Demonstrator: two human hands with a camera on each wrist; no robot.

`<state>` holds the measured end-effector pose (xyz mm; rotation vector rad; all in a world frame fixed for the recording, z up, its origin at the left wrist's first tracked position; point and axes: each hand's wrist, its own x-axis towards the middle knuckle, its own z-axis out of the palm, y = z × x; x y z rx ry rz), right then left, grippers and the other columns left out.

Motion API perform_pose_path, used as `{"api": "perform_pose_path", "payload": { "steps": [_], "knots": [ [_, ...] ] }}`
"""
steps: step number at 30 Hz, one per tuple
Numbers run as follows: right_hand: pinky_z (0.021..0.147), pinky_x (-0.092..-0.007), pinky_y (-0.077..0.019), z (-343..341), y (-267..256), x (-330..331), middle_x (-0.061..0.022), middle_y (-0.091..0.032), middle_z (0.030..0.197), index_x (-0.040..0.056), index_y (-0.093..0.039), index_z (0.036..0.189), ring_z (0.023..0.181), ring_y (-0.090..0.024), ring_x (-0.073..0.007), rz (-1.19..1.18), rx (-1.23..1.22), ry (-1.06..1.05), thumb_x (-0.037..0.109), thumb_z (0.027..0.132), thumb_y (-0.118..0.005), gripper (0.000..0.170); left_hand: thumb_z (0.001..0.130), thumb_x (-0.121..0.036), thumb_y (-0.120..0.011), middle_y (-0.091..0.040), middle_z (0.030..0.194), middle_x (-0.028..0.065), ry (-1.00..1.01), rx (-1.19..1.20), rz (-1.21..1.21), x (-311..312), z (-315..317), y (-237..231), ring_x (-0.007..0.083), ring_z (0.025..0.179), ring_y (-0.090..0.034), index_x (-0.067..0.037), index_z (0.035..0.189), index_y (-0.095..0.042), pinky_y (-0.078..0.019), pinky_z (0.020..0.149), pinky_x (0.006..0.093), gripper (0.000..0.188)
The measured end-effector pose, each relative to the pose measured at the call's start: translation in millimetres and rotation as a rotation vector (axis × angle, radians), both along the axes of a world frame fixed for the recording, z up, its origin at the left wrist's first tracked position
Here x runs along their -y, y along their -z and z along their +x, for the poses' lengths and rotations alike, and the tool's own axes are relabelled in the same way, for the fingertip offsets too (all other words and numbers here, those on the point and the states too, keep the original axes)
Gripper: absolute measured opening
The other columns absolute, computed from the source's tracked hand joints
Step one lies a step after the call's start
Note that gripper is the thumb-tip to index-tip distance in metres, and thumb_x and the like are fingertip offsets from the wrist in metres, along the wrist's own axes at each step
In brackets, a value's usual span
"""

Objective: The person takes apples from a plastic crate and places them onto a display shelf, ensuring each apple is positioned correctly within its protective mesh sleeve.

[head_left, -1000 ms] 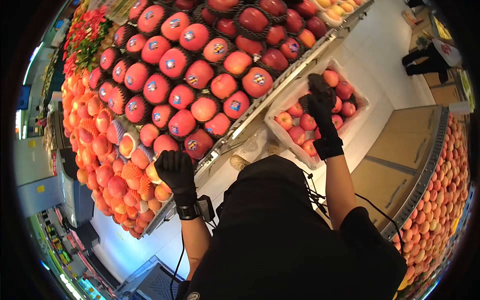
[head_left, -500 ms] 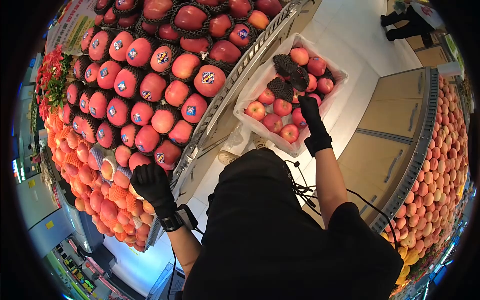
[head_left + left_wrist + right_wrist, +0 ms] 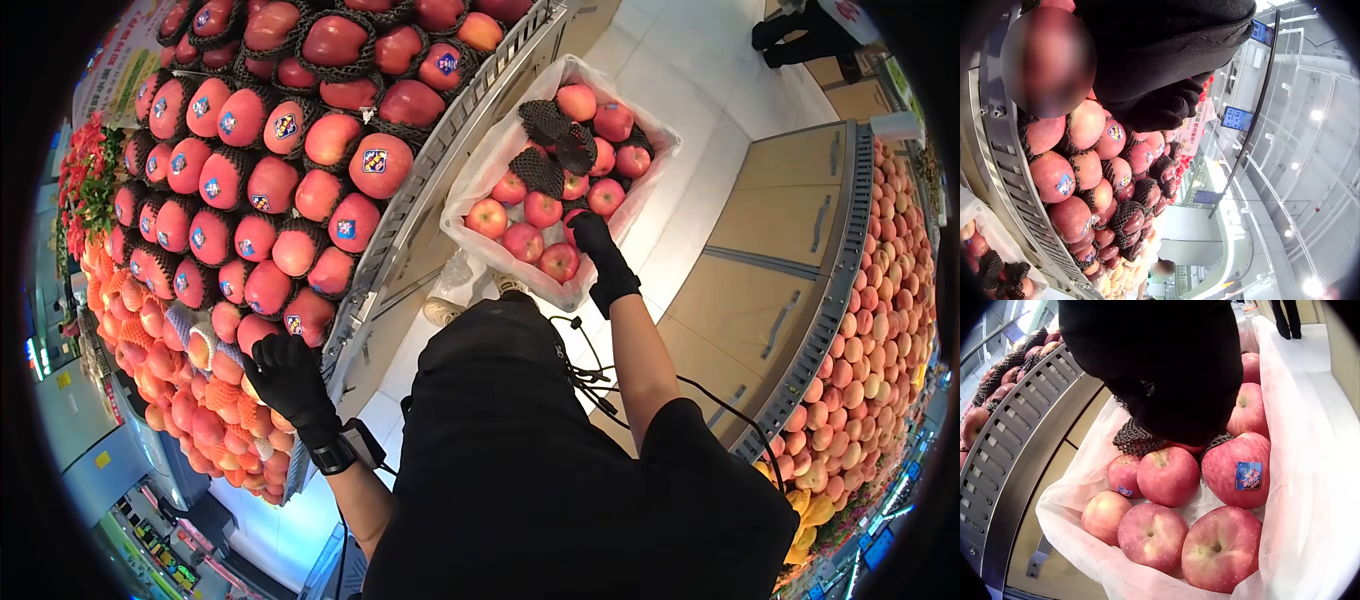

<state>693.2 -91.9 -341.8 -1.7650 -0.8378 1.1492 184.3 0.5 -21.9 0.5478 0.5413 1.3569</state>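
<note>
Stickered apples (image 3: 242, 118) heaped on a display stand (image 3: 1019, 434) show a fruit shop.

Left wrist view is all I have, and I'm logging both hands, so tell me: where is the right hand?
Observer: The head view shows the gloved right hand at the apples in the white-lined box.
Operator: I catch only a corner of that box. Is any apple near the hand stickered?
Observer: Yes. In the right wrist view, a large apple beside the glove carries a blue sticker.
Operator: And what stands across from the apple display, past the box?
Observer: In the head view, another stand, heaped with peach-coloured fruit above light wooden doors.
</note>
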Motion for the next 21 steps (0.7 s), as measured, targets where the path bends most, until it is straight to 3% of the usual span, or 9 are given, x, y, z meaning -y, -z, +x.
{"api": "perform_pose_path", "payload": {
  "steps": [3,6,8,12,13,14,17,19,21],
  "knots": [
    [0.041,-0.0288,-0.0389,-8.2,-28.3,-9.0,-0.0011,-0.054,0.066,0.0089,-0.063,0.086,0.046,-0.048,-0.0122,-0.231,-0.245,0.193,0.020,0.085,-0.058,0.012,0.100,-0.035,-0.035,-0.040,0.079,0.0005,-0.068,0.090,-0.114,4.3,10.5,-9.7,0.0160,0.075,-0.041,-0.012,0.081,-0.041,-0.0352,0.075,0.0310,0.031],
    [0.042,-0.0292,-0.0403,-0.6,-27.8,-13.9,-0.0023,-0.055,0.066,0.0086,-0.062,0.087,0.046,-0.050,-0.0130,-0.209,-0.206,0.202,0.020,0.083,-0.059,0.012,0.099,-0.039,-0.037,-0.039,0.078,-0.0004,-0.134,0.064,-0.181,9.4,20.1,-16.8,0.0163,0.074,-0.040,-0.013,0.082,-0.043,-0.0344,0.075,0.0319,0.032],
    [0.043,-0.0296,-0.0415,11.1,-10.6,-17.5,-0.0029,-0.054,0.065,0.0080,-0.062,0.087,0.048,-0.051,-0.0135,-0.146,-0.046,0.187,0.018,0.083,-0.059,0.012,0.099,-0.039,-0.038,-0.039,0.078,-0.0010,-0.152,0.091,-0.200,12.1,24.0,-18.9,0.0164,0.073,-0.039,-0.013,0.082,-0.044,-0.0342,0.074,0.0321,0.032],
    [0.048,-0.0313,-0.0447,59.4,76.4,-27.3,-0.0056,-0.056,0.067,0.0048,-0.061,0.087,0.051,-0.054,-0.0158,0.090,0.253,0.218,0.018,0.082,-0.060,0.014,0.098,-0.039,-0.041,-0.039,0.075,-0.0016,-0.163,0.062,-0.184,14.3,23.9,-15.3,0.0157,0.072,-0.039,-0.014,0.079,-0.044,-0.0341,0.073,0.0320,0.032],
    [0.056,-0.0349,-0.0469,66.9,53.5,-34.9,-0.0084,-0.059,0.070,0.0019,-0.061,0.088,0.059,-0.058,-0.0189,0.138,0.319,0.206,0.019,0.080,-0.063,0.019,0.098,-0.039,-0.042,-0.039,0.075,-0.0018,-0.162,0.057,-0.186,14.7,23.0,-13.7,0.0156,0.072,-0.039,-0.014,0.079,-0.044,-0.0341,0.073,0.0319,0.032],
    [0.066,-0.0388,-0.0488,68.0,12.6,-45.9,-0.0130,-0.064,0.077,0.0003,-0.062,0.091,0.071,-0.064,-0.0236,0.021,0.301,0.260,0.018,0.077,-0.065,0.023,0.098,-0.039,-0.042,-0.038,0.074,-0.0019,-0.162,0.050,-0.189,15.8,22.3,-13.3,0.0155,0.071,-0.039,-0.014,0.079,-0.044,-0.0340,0.073,0.0318,0.032],
    [0.074,-0.0402,-0.0504,80.5,-12.0,-61.3,-0.0178,-0.067,0.090,-0.0020,-0.062,0.102,0.086,-0.066,-0.0284,0.058,0.507,0.302,0.022,0.077,-0.068,0.036,0.098,-0.039,-0.042,-0.038,0.073,-0.0019,-0.175,0.072,-0.181,16.0,28.2,-17.2,0.0157,0.071,-0.038,-0.014,0.078,-0.044,-0.0339,0.072,0.0317,0.032],
    [0.077,-0.0404,-0.0506,85.8,-23.5,-75.4,-0.0200,-0.068,0.097,-0.0032,-0.060,0.109,0.089,-0.066,-0.0304,0.096,0.663,0.269,0.027,0.075,-0.072,0.046,0.098,-0.039,-0.042,-0.038,0.073,-0.0019,-0.291,-0.389,-0.212,13.2,12.0,-4.4,0.0157,0.071,-0.039,-0.014,0.078,-0.044,-0.0339,0.072,0.0317,0.032],
    [0.077,-0.0405,-0.0509,95.2,-1.4,-93.1,-0.0208,-0.067,0.099,-0.0040,-0.057,0.114,0.090,-0.066,-0.0312,0.142,0.680,0.253,0.032,0.072,-0.076,0.058,0.099,-0.039,-0.042,-0.038,0.073,-0.0017,-0.349,-0.569,-0.255,14.6,1.8,2.2,0.0158,0.071,-0.039,-0.014,0.078,-0.044,-0.0340,0.072,0.0317,0.032]
  ]
}}
